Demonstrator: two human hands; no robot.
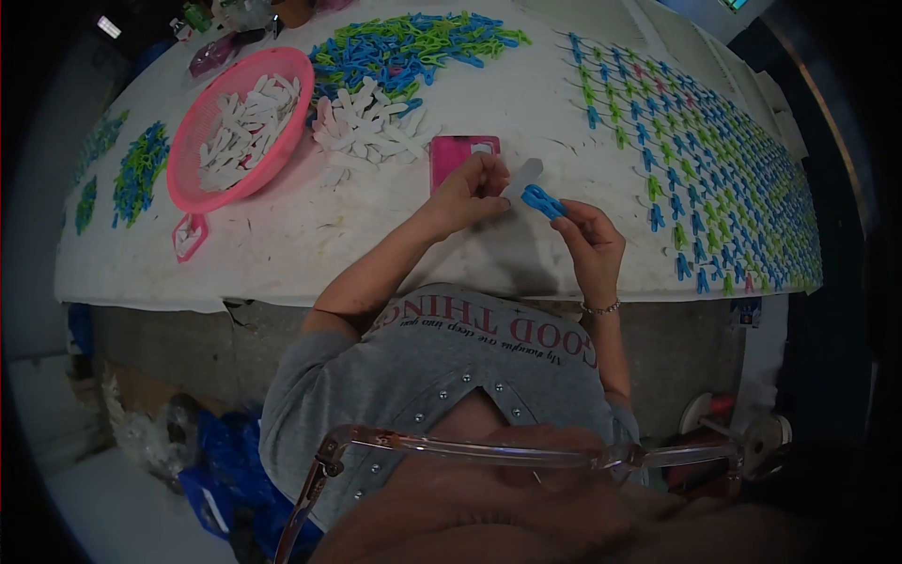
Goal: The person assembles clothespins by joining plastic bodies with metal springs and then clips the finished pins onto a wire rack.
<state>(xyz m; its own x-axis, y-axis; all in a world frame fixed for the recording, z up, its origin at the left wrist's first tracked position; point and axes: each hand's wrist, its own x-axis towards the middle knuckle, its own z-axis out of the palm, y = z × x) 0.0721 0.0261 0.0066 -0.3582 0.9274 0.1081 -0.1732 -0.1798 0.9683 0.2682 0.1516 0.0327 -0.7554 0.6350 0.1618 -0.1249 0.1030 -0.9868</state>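
Fingers of the left hand pinch a flat white plastic piece; right hand fingers grip a blue plastic clip touching it, above the desk. Round pink perforated basket holds white pieces.

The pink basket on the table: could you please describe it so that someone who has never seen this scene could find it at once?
Start at the long white table and look to its left part, beyond the person's left hand. There sits the pink basket, round and shallow, filled with white plastic pieces. It is the only large round container; the loose white pile beside it lies straight on the table.
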